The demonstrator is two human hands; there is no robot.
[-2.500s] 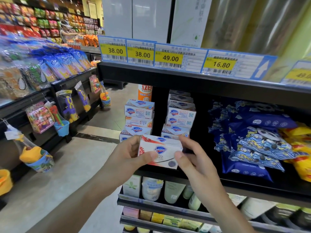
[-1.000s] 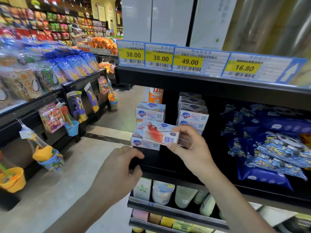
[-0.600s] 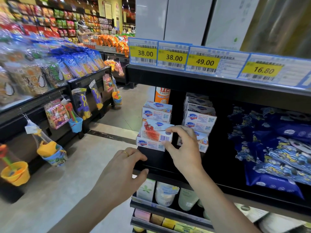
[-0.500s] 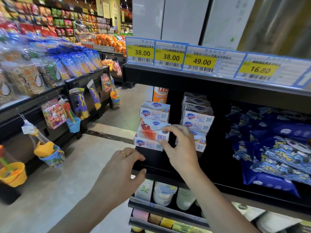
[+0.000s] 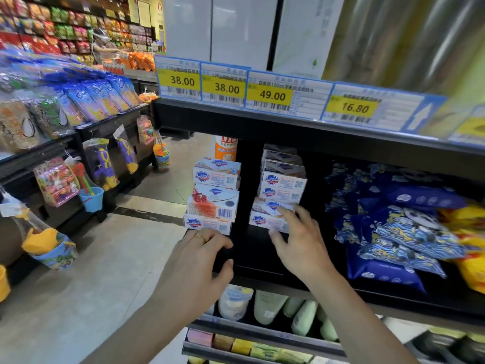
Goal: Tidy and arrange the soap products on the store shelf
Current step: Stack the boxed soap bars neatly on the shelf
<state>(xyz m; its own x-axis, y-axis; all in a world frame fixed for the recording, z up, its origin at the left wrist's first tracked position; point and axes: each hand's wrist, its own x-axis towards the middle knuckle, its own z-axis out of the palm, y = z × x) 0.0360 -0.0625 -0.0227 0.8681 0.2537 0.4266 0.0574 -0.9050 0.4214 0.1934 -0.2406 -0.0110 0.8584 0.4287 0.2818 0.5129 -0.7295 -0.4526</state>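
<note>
Two stacks of white soap boxes stand on the black shelf (image 5: 257, 248). In the left stack (image 5: 214, 195) a red-patterned soap box (image 5: 212, 206) lies between two white ones. The right stack (image 5: 280, 185) is taller. My right hand (image 5: 296, 240) is in front of the right stack's lowest boxes (image 5: 265, 219), fingers spread, fingertips at their front; it grips nothing. My left hand (image 5: 199, 261), with a ring, hovers below the left stack at the shelf's front edge, fingers loosely bent and holding nothing.
Blue and yellow soft packs (image 5: 399, 227) fill the shelf to the right. Price tags (image 5: 225, 88) line the shelf above. Bottles and tubes (image 5: 265, 306) sit on the shelf below. An orange can (image 5: 225, 148) stands behind the left stack. A toy rack (image 5: 78, 174) lines the aisle's left.
My right hand let go of the red-patterned box, which now lies in the left stack, and moved right to the right stack. My left hand rose slightly toward the shelf edge.
</note>
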